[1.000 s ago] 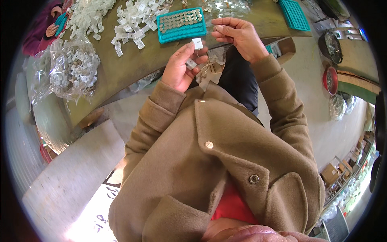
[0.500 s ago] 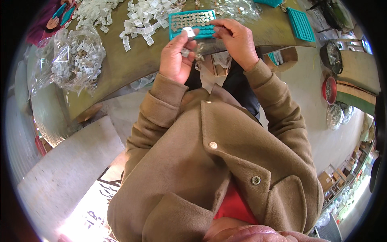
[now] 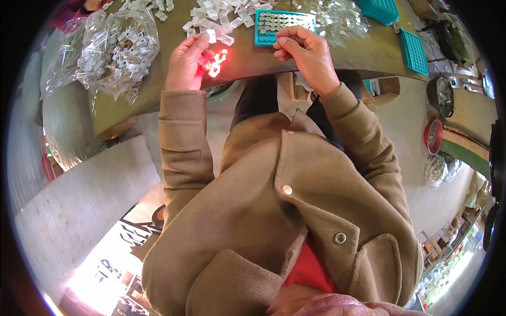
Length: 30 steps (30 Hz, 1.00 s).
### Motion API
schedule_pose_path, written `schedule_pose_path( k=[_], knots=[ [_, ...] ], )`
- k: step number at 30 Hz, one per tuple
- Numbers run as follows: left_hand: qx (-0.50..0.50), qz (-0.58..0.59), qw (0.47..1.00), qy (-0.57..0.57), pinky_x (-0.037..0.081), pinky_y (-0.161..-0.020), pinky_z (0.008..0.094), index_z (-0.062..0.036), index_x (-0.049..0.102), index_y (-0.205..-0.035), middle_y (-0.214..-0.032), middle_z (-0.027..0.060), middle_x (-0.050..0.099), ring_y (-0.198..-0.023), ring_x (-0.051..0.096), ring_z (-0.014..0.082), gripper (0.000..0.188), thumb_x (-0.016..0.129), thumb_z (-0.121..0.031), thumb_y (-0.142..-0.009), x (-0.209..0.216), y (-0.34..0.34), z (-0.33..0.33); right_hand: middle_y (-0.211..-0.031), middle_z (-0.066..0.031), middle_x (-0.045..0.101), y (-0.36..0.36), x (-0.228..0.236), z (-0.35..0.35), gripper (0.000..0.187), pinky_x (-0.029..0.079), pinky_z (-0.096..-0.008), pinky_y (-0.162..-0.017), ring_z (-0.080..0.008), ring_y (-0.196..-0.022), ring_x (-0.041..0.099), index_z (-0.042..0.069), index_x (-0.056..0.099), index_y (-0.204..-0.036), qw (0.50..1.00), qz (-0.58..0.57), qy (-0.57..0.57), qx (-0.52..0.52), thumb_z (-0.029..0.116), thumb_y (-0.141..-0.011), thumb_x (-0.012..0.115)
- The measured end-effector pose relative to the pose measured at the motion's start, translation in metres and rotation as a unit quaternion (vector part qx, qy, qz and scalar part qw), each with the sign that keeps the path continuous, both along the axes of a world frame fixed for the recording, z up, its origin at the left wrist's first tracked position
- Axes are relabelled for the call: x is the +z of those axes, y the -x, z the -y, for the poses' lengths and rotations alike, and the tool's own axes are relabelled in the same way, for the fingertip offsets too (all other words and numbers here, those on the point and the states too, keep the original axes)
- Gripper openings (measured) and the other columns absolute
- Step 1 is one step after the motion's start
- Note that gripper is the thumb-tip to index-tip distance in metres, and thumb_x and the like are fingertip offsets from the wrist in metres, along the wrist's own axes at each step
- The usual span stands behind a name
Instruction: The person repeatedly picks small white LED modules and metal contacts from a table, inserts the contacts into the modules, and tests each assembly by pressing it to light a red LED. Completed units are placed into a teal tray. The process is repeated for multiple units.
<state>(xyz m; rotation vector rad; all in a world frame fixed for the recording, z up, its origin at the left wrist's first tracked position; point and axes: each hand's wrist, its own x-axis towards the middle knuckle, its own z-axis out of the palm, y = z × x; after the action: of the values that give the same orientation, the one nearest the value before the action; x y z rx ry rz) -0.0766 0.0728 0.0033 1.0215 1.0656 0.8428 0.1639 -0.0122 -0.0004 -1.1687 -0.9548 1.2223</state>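
Note:
My left hand (image 3: 185, 62) is closed over the table edge, a small clear plastic box (image 3: 211, 36) at its thumb and fingertip. Several red lights (image 3: 215, 64) glow beside its lower fingers; the glare hides their shape. My right hand (image 3: 310, 55) has its thumb and fingertips pressed together at the near edge of a teal tray (image 3: 258, 39). Anything in that pinch is too small to make out. Rows of silvery round cells (image 3: 271, 22) sit in the tray, partly covered by the right hand. Loose clear plastic boxes (image 3: 224, 26) lie left of the tray.
A clear bag (image 3: 118, 50) full of small plastic parts stands at the table's left. Shiny loose pieces (image 3: 340, 21) are heaped right of the tray. Farther right are stacked teal trays (image 3: 380, 10) and another teal tray (image 3: 414, 51). A person's hand (image 3: 94, 4) shows far left.
My left hand has moved left, away from the tray, and the lights by its fingers now glow red. The right hand stays pinched beside the tray. The view has shifted slightly.

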Motion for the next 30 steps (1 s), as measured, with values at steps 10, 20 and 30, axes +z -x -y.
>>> schedule_pose_path(
  k=[10,20,30],
  knots=[
    [0.039,0.184,0.981,0.037,0.055,-0.054,0.0326,-0.0043,0.062,-0.1,-0.107,0.0161,0.069,-0.066,0.053,0.0095,0.019,0.061,-0.022,-0.096,-0.016,0.002,0.008,-0.107,-0.0122,0.069,0.021,0.015,-0.009,0.019,0.055,-0.0258,-0.081,-0.0165,-0.091,0.069,0.001,0.061,-0.113,0.994,-0.08,0.035,0.069,0.011,-0.097,0.055],
    [0.08,0.183,0.978,0.058,0.047,-0.058,0.02,-0.0031,0.064,-0.108,-0.091,0.004,0.068,-0.065,0.052,0.005,0.022,0.061,-0.021,-0.096,0.0,-0.014,0.024,-0.106,-0.0073,0.068,0.053,0.013,-0.03,0.012,0.052,-0.0255,-0.08,-0.012,-0.092,0.065,0.005,0.062,-0.101,0.969,-0.228,0.047,0.088,0.016,-0.096,0.06],
    [0.025,0.251,0.963,0.097,0.044,-0.057,0.0206,-0.0049,0.065,-0.101,-0.091,0.0019,0.065,-0.069,0.052,0.0043,0.023,0.064,-0.027,-0.095,0.005,-0.017,0.024,-0.098,-0.0032,0.065,0.075,0.006,-0.049,0.009,0.048,-0.0226,-0.081,-0.0079,-0.087,0.058,0.0,0.064,-0.098,0.992,0.042,-0.117,-0.014,0.007,-0.092,0.063]
  ],
)
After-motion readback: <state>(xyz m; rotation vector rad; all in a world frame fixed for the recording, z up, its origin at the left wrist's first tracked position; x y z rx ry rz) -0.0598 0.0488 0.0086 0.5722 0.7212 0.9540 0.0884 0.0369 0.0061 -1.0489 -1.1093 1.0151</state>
